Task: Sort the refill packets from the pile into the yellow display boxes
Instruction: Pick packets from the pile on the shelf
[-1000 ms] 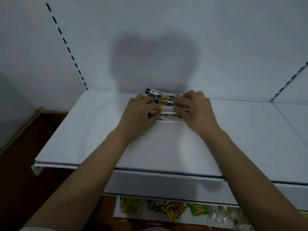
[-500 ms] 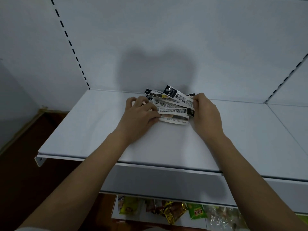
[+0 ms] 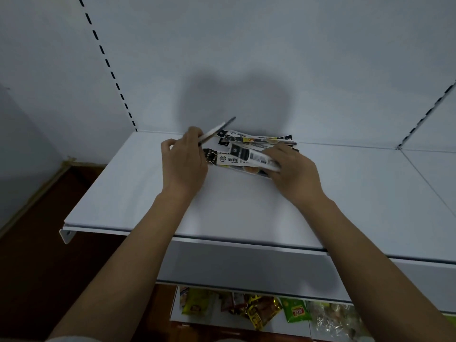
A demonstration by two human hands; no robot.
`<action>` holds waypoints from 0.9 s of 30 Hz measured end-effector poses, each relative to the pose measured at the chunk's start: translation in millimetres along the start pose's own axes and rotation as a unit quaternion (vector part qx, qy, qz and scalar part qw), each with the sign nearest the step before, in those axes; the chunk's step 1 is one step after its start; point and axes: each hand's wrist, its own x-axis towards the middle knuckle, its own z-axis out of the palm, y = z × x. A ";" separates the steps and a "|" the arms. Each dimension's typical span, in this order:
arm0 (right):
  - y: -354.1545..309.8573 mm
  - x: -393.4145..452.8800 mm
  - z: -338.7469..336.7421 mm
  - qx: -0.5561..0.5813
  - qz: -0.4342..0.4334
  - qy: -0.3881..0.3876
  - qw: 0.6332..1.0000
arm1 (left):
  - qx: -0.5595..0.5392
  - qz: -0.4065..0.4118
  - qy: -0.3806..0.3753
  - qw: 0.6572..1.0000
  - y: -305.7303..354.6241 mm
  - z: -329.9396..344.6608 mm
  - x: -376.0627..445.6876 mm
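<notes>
A pile of long black-and-white refill packets (image 3: 249,144) lies at the back of the white shelf (image 3: 234,211). My left hand (image 3: 183,159) pinches one refill packet (image 3: 217,130) by its near end and holds it tilted up off the pile, seen edge-on. My right hand (image 3: 293,169) grips another packet (image 3: 254,156) by its right end, its fingers curled round it low over the pile. No yellow display box is in view.
The shelf's front edge (image 3: 222,239) runs across below my forearms. Below it, a lower shelf holds snack bags (image 3: 261,312) in yellow and green. The white back wall has slotted uprights (image 3: 108,67) left and right. Dark floor lies to the left.
My hands have parted from the pile's sides. The left hand lifted one packet up and leftward; the right hand has taken hold of another packet on top.
</notes>
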 end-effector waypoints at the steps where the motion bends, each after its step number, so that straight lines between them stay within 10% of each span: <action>1: -2.6 -0.3 2.0 -0.002 -0.011 -0.013 1.000 | -0.005 -0.005 -0.006 1.000 0.4 -0.3 0.2; 11: -5.4 2.4 -9.2 -0.016 0.055 0.030 0.998 | -0.030 0.063 -0.001 0.998 7.3 3.9 -6.5; 17: 0.4 1.5 -22.6 0.196 0.194 0.065 0.959 | 0.007 0.288 -0.139 0.947 1.9 23.3 -5.6; 22: 5.6 2.8 -20.6 0.454 0.232 0.099 0.854 | -0.051 0.293 -0.203 0.933 0.6 29.6 -2.5; 27: 4.5 5.2 -33.3 0.452 0.248 0.129 0.847 | -0.016 0.335 -0.171 0.927 4.5 26.2 -2.5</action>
